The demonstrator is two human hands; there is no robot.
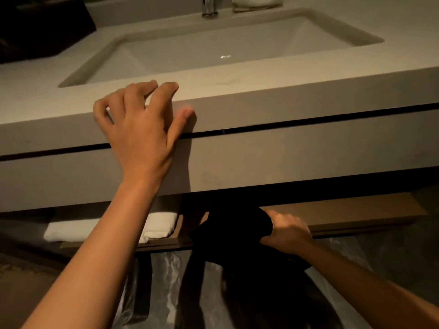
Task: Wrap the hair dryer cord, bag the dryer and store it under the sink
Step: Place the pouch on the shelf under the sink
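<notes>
My right hand (288,230) grips a black cloth bag (234,225) at the front of the brown shelf (356,210) under the sink counter. The bag bulges and partly reaches under the counter; the dryer and its cord are hidden inside it. My left hand (140,124) rests on the front edge of the grey counter (285,98), fingers spread over the top, holding nothing. The rectangular sink basin (213,48) lies just beyond it.
A folded white towel (156,225) lies on the shelf left of the bag. A bin lined with clear plastic (213,281) stands below the shelf. A chrome tap (209,7) and another folded towel (257,2) sit behind the basin, a dark box (40,27) at back left.
</notes>
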